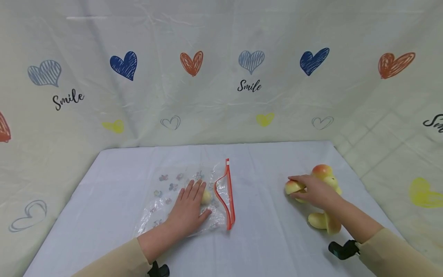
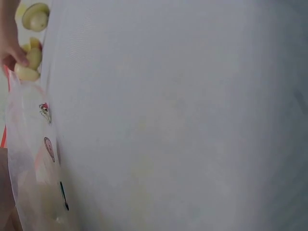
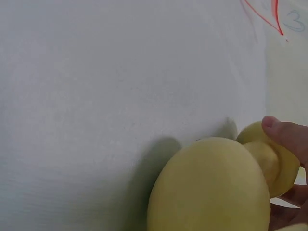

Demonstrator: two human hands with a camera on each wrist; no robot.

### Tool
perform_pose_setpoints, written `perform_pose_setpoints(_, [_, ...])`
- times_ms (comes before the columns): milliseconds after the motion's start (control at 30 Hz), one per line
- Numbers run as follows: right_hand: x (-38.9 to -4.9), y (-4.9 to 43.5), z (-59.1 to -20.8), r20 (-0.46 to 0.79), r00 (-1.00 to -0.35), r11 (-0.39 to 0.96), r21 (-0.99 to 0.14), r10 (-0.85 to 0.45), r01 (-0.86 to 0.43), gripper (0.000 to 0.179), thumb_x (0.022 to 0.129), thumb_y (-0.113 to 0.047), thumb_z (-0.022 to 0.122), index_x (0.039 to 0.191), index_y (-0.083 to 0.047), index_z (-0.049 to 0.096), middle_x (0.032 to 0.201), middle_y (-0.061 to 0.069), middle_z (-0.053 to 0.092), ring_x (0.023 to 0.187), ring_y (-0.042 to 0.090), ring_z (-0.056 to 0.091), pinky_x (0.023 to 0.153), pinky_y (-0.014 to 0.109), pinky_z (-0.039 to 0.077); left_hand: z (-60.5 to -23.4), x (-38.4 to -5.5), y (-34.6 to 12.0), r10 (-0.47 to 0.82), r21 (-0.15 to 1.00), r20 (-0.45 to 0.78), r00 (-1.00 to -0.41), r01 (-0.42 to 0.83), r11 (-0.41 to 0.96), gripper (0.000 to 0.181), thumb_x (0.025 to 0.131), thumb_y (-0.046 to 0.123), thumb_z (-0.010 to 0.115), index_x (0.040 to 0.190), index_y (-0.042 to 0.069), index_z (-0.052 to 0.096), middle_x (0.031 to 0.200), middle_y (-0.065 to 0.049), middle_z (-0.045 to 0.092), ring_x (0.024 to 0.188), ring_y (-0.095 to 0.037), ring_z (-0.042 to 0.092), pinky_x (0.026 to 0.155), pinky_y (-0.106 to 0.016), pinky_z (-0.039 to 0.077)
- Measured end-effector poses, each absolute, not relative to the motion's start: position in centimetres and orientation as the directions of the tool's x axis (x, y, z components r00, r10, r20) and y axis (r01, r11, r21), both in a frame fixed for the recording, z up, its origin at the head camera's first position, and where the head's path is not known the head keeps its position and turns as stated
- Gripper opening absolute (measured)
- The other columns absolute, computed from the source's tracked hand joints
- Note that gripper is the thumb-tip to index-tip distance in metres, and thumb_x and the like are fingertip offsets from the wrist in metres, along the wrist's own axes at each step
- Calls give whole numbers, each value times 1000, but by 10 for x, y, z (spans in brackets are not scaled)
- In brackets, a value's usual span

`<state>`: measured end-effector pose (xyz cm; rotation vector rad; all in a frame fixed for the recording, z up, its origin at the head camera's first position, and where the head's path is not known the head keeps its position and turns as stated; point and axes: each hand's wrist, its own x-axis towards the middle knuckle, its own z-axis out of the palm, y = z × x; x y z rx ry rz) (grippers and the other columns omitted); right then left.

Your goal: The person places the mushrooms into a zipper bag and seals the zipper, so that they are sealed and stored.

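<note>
My left hand (image 1: 187,211) lies with fingers extended on a clear plastic bag (image 1: 154,202) printed with small figures. A red slider zip (image 1: 232,196) runs down the bag's right side. Beside the fingers, a pale yellow rounded thing (image 1: 206,197) shows through the plastic. At the right of the table my right hand (image 1: 320,192) grips a yellow, red-blushed fruit (image 1: 293,187) between thumb and fingers. In the right wrist view, its thumb (image 3: 286,134) presses on a yellow piece (image 3: 284,171). A large smooth yellow fruit (image 3: 207,187) is close by.
Behind the right hand sits another red-and-yellow fruit (image 1: 322,171) in a cluster. Nearer the front, curved yellow pieces (image 1: 317,221) lie together. A white cloth covers the table (image 1: 263,215). A curtain (image 1: 221,100) printed with hearts hangs behind it.
</note>
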<state>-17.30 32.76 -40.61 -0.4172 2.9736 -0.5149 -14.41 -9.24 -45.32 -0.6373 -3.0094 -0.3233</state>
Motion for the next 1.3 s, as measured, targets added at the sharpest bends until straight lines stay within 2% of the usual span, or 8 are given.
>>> perform_pose_setpoints(400, [-178,307,-403,-52,-951,881,-393,-306,-262,54,86,-21,78,136,-10,60,132,18,58,122,40,53,97,56,46,-455,-144,-91,398,198,94,-913,408,891,89,92,50,64,158,9,21,162,-11,24,150,-34,15,117,-56,20])
perform_pose_setpoints(633, [-187,283,-402,-25,-927,851,-406,-374,-332,52,86,-18,78,136,-12,61,130,14,59,119,36,56,96,52,48,-454,-144,-91,396,194,98,-913,408,892,88,92,49,65,158,9,22,162,-12,25,150,-34,16,117,-56,21])
perform_pose_setpoints(933, [-198,235,-401,-62,-910,825,-450,-409,-340,52,87,-18,77,136,-18,61,134,8,57,119,29,56,92,45,53,-454,-145,-90,386,212,87,-918,396,894,90,91,50,65,158,10,21,163,-11,23,150,-33,14,118,-56,19])
perform_pose_setpoints(1300, [-200,172,-413,-33,-835,748,-464,-550,-475,53,86,-16,78,136,-17,60,135,6,57,125,27,53,100,44,49,-456,-145,-90,370,215,79,-926,378,900,90,91,50,65,158,11,21,163,-10,24,150,-33,14,118,-56,18])
